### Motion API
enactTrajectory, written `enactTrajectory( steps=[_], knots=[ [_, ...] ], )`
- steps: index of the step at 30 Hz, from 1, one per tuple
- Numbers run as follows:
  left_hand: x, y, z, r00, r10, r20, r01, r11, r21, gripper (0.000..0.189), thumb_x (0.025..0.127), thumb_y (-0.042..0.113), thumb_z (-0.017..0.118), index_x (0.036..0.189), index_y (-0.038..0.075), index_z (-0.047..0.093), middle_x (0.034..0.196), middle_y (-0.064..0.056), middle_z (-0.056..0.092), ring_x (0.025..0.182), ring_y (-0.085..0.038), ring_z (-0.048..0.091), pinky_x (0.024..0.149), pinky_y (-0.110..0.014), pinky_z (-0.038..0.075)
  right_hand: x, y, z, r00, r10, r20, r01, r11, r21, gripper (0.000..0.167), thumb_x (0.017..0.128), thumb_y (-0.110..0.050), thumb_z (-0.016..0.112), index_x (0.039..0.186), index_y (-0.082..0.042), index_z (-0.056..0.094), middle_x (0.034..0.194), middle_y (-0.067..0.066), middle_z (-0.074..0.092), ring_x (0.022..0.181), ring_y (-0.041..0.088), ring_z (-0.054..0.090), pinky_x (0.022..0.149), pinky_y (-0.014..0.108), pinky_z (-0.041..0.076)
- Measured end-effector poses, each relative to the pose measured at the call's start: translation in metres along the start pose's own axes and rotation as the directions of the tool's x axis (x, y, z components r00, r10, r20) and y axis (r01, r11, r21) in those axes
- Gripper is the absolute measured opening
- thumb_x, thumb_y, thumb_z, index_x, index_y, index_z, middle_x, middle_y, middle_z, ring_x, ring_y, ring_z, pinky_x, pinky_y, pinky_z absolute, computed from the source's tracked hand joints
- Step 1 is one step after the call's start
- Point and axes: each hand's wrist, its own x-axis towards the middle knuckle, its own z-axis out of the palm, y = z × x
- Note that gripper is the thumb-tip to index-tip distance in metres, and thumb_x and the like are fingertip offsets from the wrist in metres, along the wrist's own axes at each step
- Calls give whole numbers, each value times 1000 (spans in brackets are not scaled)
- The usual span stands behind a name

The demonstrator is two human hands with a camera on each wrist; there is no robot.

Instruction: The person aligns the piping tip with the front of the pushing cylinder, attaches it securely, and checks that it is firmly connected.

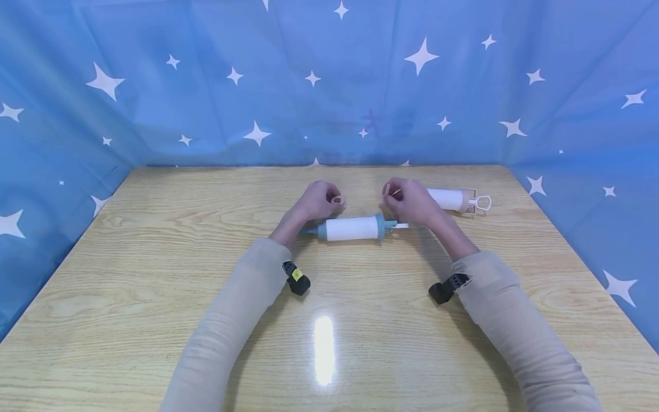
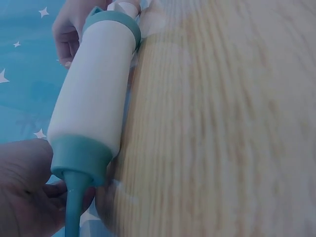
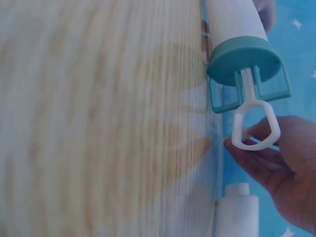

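Observation:
My left hand (image 1: 318, 201) pinches a small pale ring-shaped piece (image 1: 337, 199) above the back of the table. Facing it, my right hand (image 1: 410, 200) pinches a slim pale piece (image 1: 388, 189) between thumb and fingers; its exact kind is too small to tell. A teal-and-white icing syringe (image 1: 352, 228) lies in front of both hands, with its tapered nozzle (image 2: 75, 202) to the left and its white pull handle (image 3: 238, 123) to the right. Beside my right hand lies a second, beige-and-white syringe (image 1: 445, 199), its narrow neck (image 3: 237, 189) bare in the right wrist view.
The wooden table (image 1: 154, 274) ends at a blue star-patterned curtain (image 1: 329, 86) behind and at both sides. The beige syringe's looped handle (image 1: 483, 202) points right. A small black camera sits on each wrist, over pale sleeves.

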Motion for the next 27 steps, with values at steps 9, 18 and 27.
enactTrajectory(
  steps=[9, 18, 27],
  knots=[
    [-4, -2, -1, 999, -2, -45, -1, 997, -84, 30, 100, 15, 65, 124, -4, 65, 112, -16, 68, 102, -26, 64, 89, -33, 55, -4, -3, -2, 996, -20, -89, 21, 1000, 6, 11, 98, -5, 59, 104, 2, 65, 101, 19, 70, 97, 35, 70, 89, 44, 59],
    [-12, 1, -4, 994, 26, -106, -43, 986, -164, 31, 99, 21, 67, 121, -1, 67, 109, -11, 65, 97, -23, 63, 83, -32, 56, -8, -8, -1, 980, -94, -173, 92, 996, -21, 15, 99, -6, 59, 107, 3, 68, 96, 16, 71, 88, 28, 69, 83, 41, 59],
    [-22, 4, -7, 985, 63, -162, -97, 972, -213, 28, 97, 21, 70, 117, 1, 68, 105, -9, 67, 95, -21, 64, 83, -31, 56, -11, -11, 0, 955, -168, -244, 162, 986, -44, 18, 99, -6, 61, 112, 1, 72, 96, 15, 73, 82, 22, 69, 73, 31, 56]
  ],
)
